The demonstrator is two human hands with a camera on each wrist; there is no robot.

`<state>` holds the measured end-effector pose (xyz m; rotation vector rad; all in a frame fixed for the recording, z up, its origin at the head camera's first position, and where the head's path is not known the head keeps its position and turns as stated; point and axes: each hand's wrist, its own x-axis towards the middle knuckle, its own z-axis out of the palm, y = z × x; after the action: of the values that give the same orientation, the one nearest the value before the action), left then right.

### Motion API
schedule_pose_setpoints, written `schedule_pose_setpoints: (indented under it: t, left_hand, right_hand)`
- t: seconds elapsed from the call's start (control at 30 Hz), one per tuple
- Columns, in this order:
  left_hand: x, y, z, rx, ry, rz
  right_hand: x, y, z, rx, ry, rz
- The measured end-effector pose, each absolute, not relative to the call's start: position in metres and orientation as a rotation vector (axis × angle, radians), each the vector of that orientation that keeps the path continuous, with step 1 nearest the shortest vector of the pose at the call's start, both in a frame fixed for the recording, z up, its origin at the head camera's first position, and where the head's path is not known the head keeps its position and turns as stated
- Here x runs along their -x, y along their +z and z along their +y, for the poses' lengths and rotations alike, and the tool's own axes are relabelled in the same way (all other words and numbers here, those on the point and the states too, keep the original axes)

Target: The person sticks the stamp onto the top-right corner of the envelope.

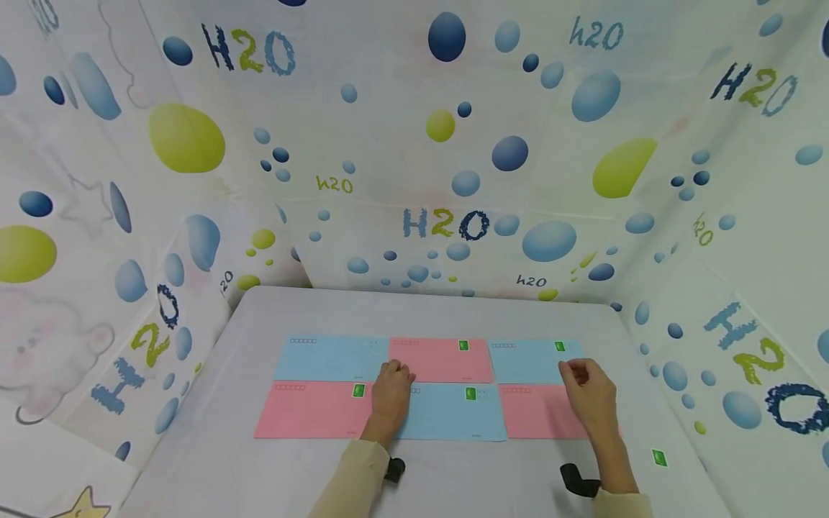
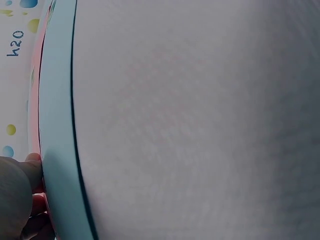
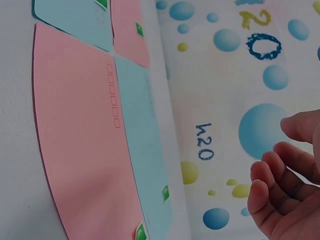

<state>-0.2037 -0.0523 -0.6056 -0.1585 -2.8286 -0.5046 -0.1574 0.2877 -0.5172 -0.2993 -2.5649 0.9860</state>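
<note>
Pink and blue envelopes lie in two rows on the table. My left hand point(image 1: 390, 396) rests where the upper left blue envelope point(image 1: 330, 360) meets the upper middle pink envelope point(image 1: 447, 367), beside the lower middle blue envelope point(image 1: 453, 417). In the left wrist view its thumb and fingers point(image 2: 35, 205) lie at the envelopes, partly cut off. Hovering near the upper right blue envelope point(image 1: 524, 360) and lower right pink envelope point(image 1: 534, 414), my right hand point(image 1: 591, 399) has loosely bent fingers with nothing between them. The lower right pink envelope carries a green stamp point(image 3: 140, 232).
Green stamps point(image 1: 470, 393) sit in the corners of several envelopes. A loose green stamp point(image 1: 659, 458) lies on the white table point(image 1: 207, 403) at the right. A lower left pink envelope point(image 1: 311, 417) lies beside my left hand. Patterned cloth point(image 1: 376, 144) hangs around the table.
</note>
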Motion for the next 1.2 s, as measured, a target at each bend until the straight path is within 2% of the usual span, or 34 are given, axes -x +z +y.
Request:
schedule_pose_setpoints:
  t: [0.7,1.2]
  left_hand:
    - [0.203,-0.606,-0.051,0.166,-0.539,-2.808]
    - [0.203,-0.608,-0.053,0.168,-0.571,-2.825]
  right_hand:
    - [0.138,-0.52,0.315,0.392,0.953,-2.55]
    - [0.126,-0.52,0.335,0.555,0.932,-2.544]
